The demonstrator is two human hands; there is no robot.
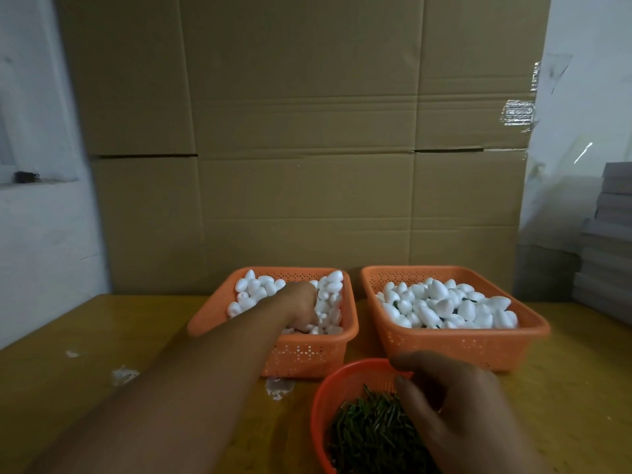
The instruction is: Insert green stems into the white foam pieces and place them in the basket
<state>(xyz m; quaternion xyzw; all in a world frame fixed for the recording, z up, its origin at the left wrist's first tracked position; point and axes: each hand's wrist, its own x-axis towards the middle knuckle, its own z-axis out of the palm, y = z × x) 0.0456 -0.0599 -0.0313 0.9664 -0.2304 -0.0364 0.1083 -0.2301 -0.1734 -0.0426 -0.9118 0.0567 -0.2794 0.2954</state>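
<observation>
We reach our left hand (301, 307) down into the far-left basket (273, 350), fingers buried among plain foam pieces (254, 289); we cannot tell whether they have closed on one. Our right hand (455, 405) hovers over the near bowl (328, 388) of green stems (369, 429), fingers loosely curled and apart, nothing visibly pinched. Supplies probably sit in reach of each hand so both pick at once. The right basket (455, 340) holds foam with green bits showing between pieces, likely finished ones, just beside the first on the table (102, 336). Cardboard (307, 131) stands behind.
</observation>
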